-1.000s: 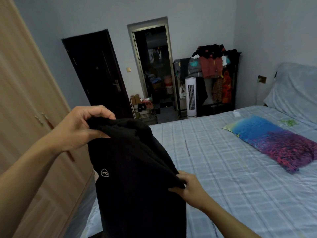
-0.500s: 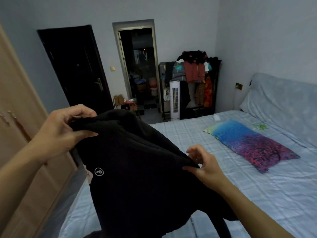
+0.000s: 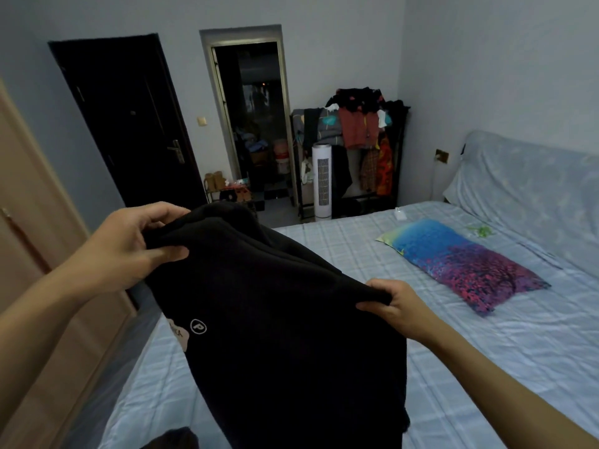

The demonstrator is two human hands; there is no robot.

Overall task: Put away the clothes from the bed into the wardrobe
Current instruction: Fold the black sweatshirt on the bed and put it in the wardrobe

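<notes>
Head view, going left to right: beyond the left hand, at the frame's left edge, stands the light wooden wardrobe, its doors closed. That hand is raised in front of the person, fingers and thumb curled round the upper corner of a black garment, which it grips with the thumb pressed against the cloth. Behind and above it stands a dark door, and next to that an open doorway into a dim room.

Between the two hands the black garment hangs down in the air over the near part of the bed; a small white round logo sits low on the cloth below the left hand. The right hand, lower and nearer the camera than the left, pinches the garment's other upper edge, fingers folded over the fold of cloth.

Far beyond the right hand, against the back wall, a white tower fan stands beside a dark rack heaped with clothes. To the right of the right hand a blue and purple pillow lies flat on the checked blue sheet, well apart from the garment.
</notes>
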